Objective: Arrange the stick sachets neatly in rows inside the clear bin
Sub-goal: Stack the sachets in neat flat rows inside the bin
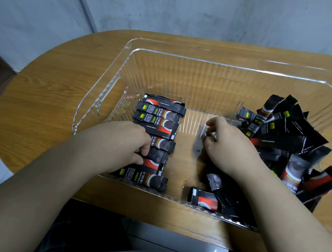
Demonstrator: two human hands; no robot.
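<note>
A clear ribbed bin [187,57] stands on a wooden table. Along its left side lies a row of several black and red stick sachets [158,117], side by side. My left hand [127,140] rests on the lower part of that row, its fingertips curled onto one dark sachet [156,155]. A loose heap of sachets [292,137] fills the bin's right side. My right hand [226,143] hovers over the bin's bare middle beside the heap, fingers loosely curled, nothing visibly held.
The oval wooden table [49,95] reaches past the bin on the left and the near side. A grey wall rises behind. Two stray sachets [205,197] lie at the bin's near wall under my right forearm.
</note>
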